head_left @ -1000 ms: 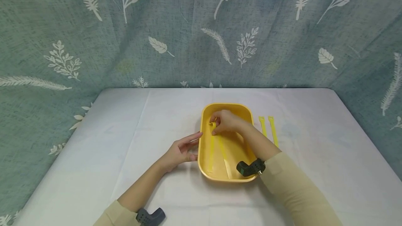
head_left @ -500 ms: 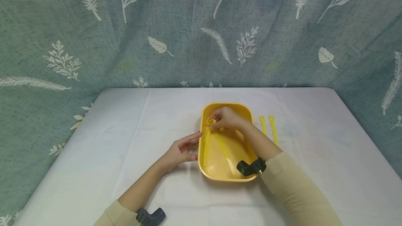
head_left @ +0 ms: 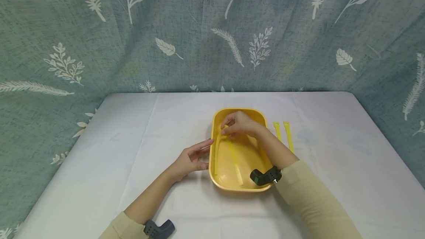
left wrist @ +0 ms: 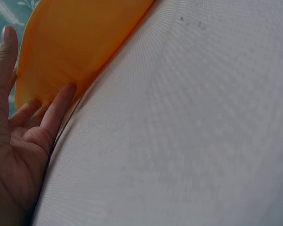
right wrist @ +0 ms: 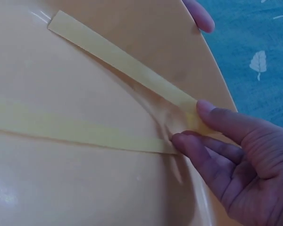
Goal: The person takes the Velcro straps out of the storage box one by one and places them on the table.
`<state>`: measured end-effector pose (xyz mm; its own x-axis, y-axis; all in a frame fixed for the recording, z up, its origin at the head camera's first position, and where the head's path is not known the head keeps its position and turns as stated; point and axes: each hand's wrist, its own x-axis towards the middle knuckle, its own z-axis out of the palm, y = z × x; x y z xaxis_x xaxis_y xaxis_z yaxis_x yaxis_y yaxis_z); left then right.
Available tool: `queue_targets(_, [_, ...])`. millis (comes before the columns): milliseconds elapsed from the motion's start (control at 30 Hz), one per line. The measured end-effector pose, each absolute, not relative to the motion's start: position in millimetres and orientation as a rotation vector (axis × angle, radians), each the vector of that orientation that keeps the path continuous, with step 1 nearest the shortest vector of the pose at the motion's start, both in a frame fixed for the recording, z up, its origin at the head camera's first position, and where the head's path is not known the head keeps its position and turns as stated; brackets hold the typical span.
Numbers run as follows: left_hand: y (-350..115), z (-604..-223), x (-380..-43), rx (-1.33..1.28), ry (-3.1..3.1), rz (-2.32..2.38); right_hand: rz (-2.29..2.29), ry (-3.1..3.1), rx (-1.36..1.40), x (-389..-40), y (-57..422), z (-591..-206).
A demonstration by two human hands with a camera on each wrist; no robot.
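A yellow rectangular tray [head_left: 239, 109] with rounded corners lies on the table. Over its far left part, my right hand [head_left: 240, 124] pinches a thin yellow cable strap [right wrist: 127, 65] between thumb and fingertips. A second yellow length [right wrist: 80, 132] also runs up to those fingers; I cannot tell whether it belongs to the same strap. Both lengths stretch toward the near end of the tray, one along the left wall. From outside, my left hand [head_left: 188, 160] rests its extended fingers against the tray's left wall, also seen in the left wrist view.
Right of the tray, two more yellow straps with slotted heads, a left one [head_left: 277, 131] and a right one [head_left: 288, 135], lie side by side, partly behind my right forearm. White cloth [head_left: 338, 158] covers the table. A leaf-patterned curtain [head_left: 186, 28] hangs behind it.
My right hand has shifted slightly away from me. The left strap length has swung toward the left wall; the other length swung right, then back left. My left hand stays put.
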<state>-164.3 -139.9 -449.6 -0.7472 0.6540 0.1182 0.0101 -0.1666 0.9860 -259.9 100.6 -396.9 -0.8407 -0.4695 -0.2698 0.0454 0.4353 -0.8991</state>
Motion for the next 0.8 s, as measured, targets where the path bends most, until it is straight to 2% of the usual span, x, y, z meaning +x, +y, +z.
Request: queue_targets(800, [-140.1, -452.1, -165.4, 0.739, 1.703, 1.947, -1.105, 2.533, -0.483, -260.5, 97.5, -398.6])
